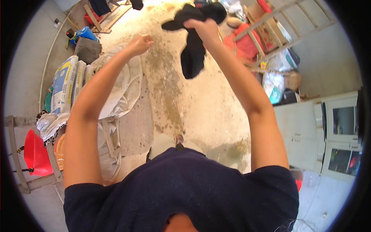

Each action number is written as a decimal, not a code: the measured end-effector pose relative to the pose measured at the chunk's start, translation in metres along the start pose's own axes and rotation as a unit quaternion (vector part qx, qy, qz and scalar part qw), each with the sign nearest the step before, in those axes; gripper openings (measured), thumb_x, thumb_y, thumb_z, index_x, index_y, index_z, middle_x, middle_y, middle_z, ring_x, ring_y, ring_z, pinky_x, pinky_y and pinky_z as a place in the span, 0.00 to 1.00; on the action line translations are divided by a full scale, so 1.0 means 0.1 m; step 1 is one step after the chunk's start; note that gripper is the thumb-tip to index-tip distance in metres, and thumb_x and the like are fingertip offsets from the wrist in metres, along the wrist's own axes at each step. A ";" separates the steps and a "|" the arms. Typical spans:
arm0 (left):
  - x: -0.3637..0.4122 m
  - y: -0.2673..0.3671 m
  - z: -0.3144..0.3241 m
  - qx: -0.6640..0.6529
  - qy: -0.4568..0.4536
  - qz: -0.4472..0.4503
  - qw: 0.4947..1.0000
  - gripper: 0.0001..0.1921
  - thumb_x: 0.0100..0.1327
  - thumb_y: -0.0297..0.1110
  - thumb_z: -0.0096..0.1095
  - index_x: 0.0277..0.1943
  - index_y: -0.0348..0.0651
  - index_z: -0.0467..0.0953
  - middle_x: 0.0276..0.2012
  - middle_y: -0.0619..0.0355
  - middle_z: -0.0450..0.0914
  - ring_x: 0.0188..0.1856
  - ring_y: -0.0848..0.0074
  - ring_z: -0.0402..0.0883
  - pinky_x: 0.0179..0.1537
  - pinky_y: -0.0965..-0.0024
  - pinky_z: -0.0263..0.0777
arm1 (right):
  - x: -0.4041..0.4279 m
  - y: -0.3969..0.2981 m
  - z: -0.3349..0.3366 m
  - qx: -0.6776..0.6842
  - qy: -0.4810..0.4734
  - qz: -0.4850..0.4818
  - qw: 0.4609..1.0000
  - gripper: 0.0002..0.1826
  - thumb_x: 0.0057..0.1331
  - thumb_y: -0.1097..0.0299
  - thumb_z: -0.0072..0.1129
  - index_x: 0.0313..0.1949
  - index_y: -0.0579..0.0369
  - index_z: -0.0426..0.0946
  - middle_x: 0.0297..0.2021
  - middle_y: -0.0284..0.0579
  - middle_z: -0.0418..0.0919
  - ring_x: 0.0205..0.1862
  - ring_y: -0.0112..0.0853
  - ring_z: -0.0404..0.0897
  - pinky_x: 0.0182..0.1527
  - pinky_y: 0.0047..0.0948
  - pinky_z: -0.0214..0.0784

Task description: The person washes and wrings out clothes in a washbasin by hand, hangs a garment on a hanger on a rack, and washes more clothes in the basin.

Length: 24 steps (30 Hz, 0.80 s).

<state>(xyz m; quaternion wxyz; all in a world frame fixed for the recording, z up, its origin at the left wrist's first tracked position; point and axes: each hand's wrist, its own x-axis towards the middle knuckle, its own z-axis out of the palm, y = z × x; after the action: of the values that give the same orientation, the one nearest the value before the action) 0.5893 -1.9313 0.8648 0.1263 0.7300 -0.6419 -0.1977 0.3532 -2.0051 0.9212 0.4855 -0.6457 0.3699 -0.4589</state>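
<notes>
Out ahead of me, my right hand [204, 29] grips a bunched black cloth [192, 58], perhaps a garment. One part of it hangs down below the fingers, and other folds spread to both sides, slightly blurred. My left hand [141, 45] is raised to the left of the cloth, apart from it. Its fingers are curled in and nothing shows in them. Below both hands lies a pale concrete floor [220, 95] with a dark stained strip.
Full printed sacks [64, 84] and a whitish sheet [127, 87] lie on the left. Behind the left arm is a red plastic basin [36, 153]. A wooden ladder [278, 32] leans among bags on the right, near a white cabinet [301, 133]. Dark cloths [100, 7] hang at the far left.
</notes>
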 end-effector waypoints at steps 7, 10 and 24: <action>0.02 -0.16 -0.13 -0.761 -0.202 0.056 0.613 0.34 0.61 0.64 0.31 0.61 0.49 0.58 0.50 0.50 0.70 0.49 0.60 0.72 0.50 0.55 0.66 | 0.10 0.10 -0.02 0.166 -0.011 0.156 0.974 0.14 0.42 0.77 0.61 0.32 0.66 0.76 0.30 0.43 0.78 0.30 0.31 0.76 0.37 0.26 0.68; 0.19 -0.15 -0.13 -0.749 -0.214 0.028 0.626 0.35 0.59 0.65 0.34 0.61 0.47 0.57 0.49 0.50 0.70 0.49 0.59 0.72 0.48 0.56 0.68 | 0.21 0.14 0.26 0.212 -0.052 0.141 0.966 0.14 0.47 0.72 0.61 0.34 0.65 0.76 0.30 0.43 0.78 0.30 0.29 0.76 0.35 0.25 0.69; 1.32 -1.05 -1.12 -0.712 0.228 0.128 0.651 0.10 0.48 0.17 0.56 0.26 0.45 0.67 0.25 0.63 0.73 0.29 0.80 0.73 0.33 0.78 0.68 | 1.97 0.24 0.26 0.328 0.106 0.025 0.939 0.17 0.60 0.60 0.54 0.42 0.59 0.71 0.39 0.44 0.76 0.40 0.36 0.76 0.44 0.34 0.69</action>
<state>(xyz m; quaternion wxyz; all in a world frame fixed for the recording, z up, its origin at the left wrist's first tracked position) 0.7458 -2.0544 0.9013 0.7743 0.3482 -0.3416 -0.4031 0.4372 -2.1861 0.9411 0.6398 -0.3891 0.2646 -0.6077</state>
